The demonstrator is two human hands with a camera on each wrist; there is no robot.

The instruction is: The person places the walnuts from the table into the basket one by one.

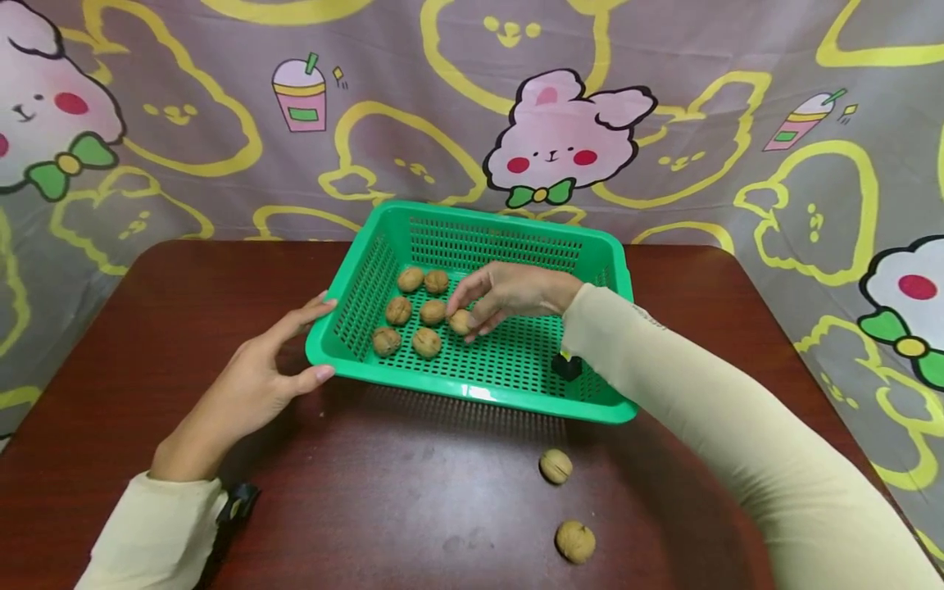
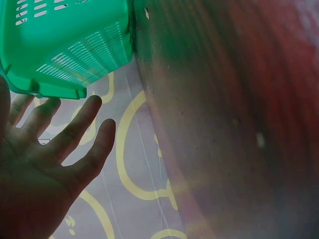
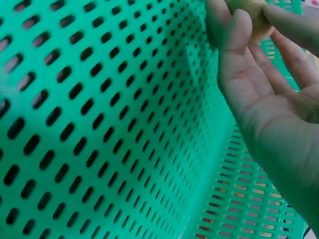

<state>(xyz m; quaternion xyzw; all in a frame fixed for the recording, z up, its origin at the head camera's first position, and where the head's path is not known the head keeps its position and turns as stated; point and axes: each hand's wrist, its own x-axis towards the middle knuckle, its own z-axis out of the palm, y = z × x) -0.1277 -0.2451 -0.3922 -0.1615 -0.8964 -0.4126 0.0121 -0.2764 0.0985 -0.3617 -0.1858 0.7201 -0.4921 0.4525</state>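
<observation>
My right hand [image 1: 509,297] reaches into a green plastic basket [image 1: 472,393] and pinches a walnut [image 1: 462,322] between thumb and fingers, low over the slotted floor. In the right wrist view the pinched walnut [image 3: 256,20] shows between the fingertips, beside the basket wall [image 3: 99,124]. Several other walnuts [image 1: 427,342] lie in the basket's left part, left of this hand. My left hand [image 1: 254,381] is at the basket's left end, thumb by the front corner and fingertips at the side rim. Its fingers look spread and fairly straight in the left wrist view.
Two walnuts lie on the dark wooden table [image 1: 354,508] in front of the basket: one nearer it [image 1: 555,466], another closer to me [image 1: 575,542]. A cartoon-print cloth [image 1: 413,98] hangs behind the table. A black wrist device [image 1: 566,365] shows below the right sleeve.
</observation>
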